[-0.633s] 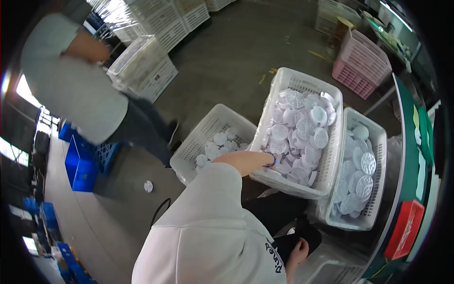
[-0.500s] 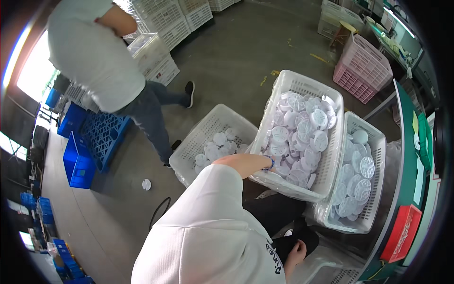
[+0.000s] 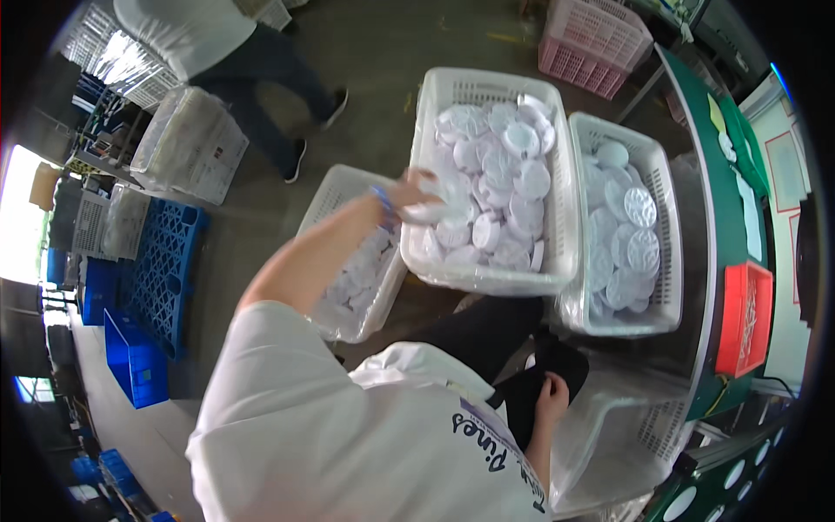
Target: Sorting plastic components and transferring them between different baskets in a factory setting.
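Note:
My left hand (image 3: 417, 193), with a blue band at the wrist, is over the left rim of the middle white basket (image 3: 561, 217). Motion smears its fingers. A blurred white round piece (image 3: 424, 211) lies right under them; whether they grip it I cannot tell. White round plastic pieces (image 3: 500, 170) fill this basket in a loose heap. My right hand (image 3: 552, 398) rests by my dark-clad knee (image 3: 561, 365), its fingers loosely curled and no object showing in them. Beneath my left forearm stands a lower white basket (image 3: 323, 202) with more white pieces (image 3: 358, 283).
Another white basket (image 3: 668, 261) of discs adjoins on the right, beside a green table (image 3: 709, 174) with a red tray (image 3: 744, 317). Pink crates (image 3: 591, 43) stand behind. A person (image 3: 261, 70) is at the far left, near a blue pallet (image 3: 165, 270) and blue bin (image 3: 136, 357).
My left hand has come up out of the pieces to the basket's left rim. The view has shifted, and the other person has stepped farther away. My right hand stays by the knee.

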Available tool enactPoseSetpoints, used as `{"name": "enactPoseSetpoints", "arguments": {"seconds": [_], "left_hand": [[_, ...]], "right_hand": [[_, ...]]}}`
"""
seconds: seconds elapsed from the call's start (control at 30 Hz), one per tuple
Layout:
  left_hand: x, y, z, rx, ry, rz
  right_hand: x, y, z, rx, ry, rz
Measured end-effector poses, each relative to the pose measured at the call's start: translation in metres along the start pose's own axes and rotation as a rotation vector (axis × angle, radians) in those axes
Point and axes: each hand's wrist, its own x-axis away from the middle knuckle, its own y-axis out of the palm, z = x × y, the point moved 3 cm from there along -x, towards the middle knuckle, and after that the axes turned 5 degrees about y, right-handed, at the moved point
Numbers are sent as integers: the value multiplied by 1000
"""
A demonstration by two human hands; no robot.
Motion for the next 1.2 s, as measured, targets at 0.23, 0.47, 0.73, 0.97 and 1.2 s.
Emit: {"name": "enactPoseSetpoints", "arguments": {"seconds": [0.23, 0.47, 0.73, 0.97, 1.2], "left_hand": [[122, -117, -22, 214, -624, -68], [54, -44, 17, -579, -307, 2], [-79, 161, 7, -465, 193, -286], [-99, 192, -26, -960, 317, -514], [-91, 218, -22, -78, 150, -496]], "right_hand": [[0, -7, -8, 22, 54, -8], [32, -35, -5, -23, 66, 48], [35, -34, -8, 69, 44, 116], [30, -33, -4, 24, 94, 111], [26, -32, -5, 14, 105, 128]]}}
